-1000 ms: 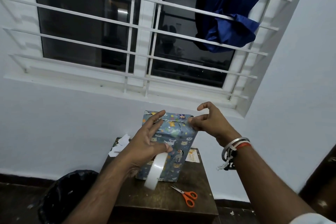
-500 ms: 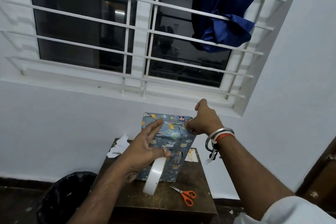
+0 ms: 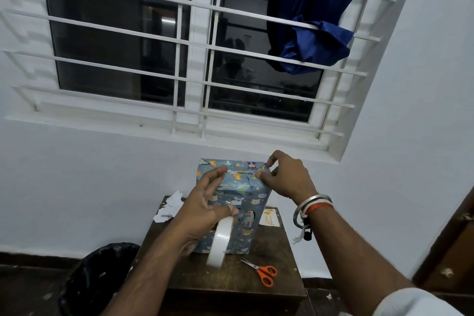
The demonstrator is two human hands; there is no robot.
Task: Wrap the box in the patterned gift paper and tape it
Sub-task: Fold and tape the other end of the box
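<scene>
Now the box (image 3: 247,236) stands upright near the table's (image 3: 230,285) back edge. Your right hand (image 3: 288,178) pinches the gift paper (image 3: 230,163) at its top right corner. Your left hand (image 3: 205,204), with the tape roll (image 3: 220,242) hooked on its thumb, lays straight fingers on the top seam's left end.

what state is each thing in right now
box, wrapped, upright on table
tape roll, hanging from thumb of left hand
left hand, fingers straight on box's top seam
right hand, pinches box's top right corner
scissors, lying flat on table, untouched
bin, open, black liner
curtain, bunched up, pulled aside
</scene>
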